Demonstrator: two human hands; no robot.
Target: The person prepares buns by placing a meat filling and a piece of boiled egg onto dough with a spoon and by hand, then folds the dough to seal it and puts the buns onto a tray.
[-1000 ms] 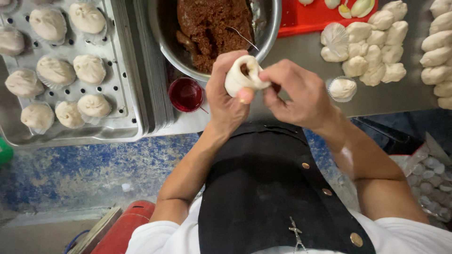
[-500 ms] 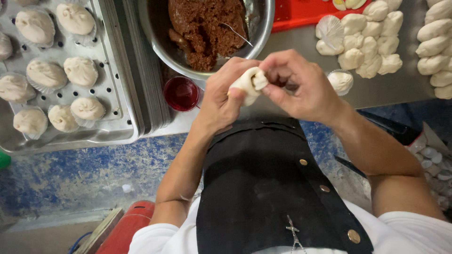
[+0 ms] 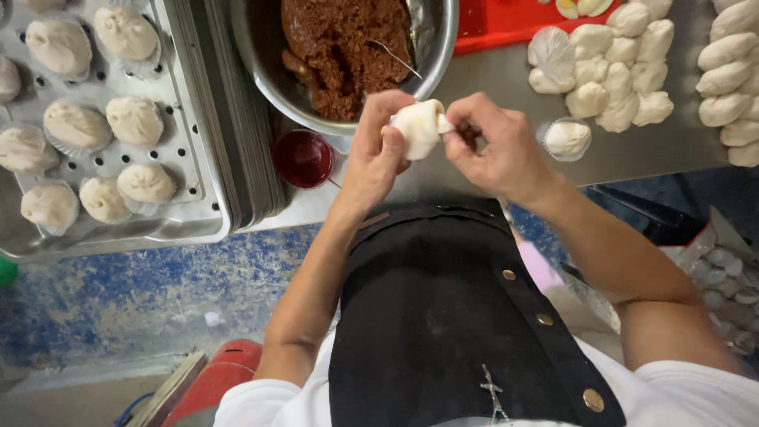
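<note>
Currently both hands are up over the near edge of the counter [image 3: 474, 170], working one dough bun [image 3: 419, 126]. Left hand [image 3: 375, 158] cups the bun from the left, grip closed around it. Right hand [image 3: 498, 150] pinches the bun's right edge, thumb and fingers narrow on the dough. Just beyond the hands sits a steel bowl [image 3: 439, 47] of dark brown filling [image 3: 344, 47]. A small red cup [image 3: 304, 156] stands left of the left hand. Far left, a perforated metal tray [image 3: 186, 198] carries finished buns [image 3: 130, 119]. Right of the hands, a pile of raw dough pieces [image 3: 617, 71], with one dough piece in a paper liner [image 3: 568, 137] nearest the right hand.
</note>
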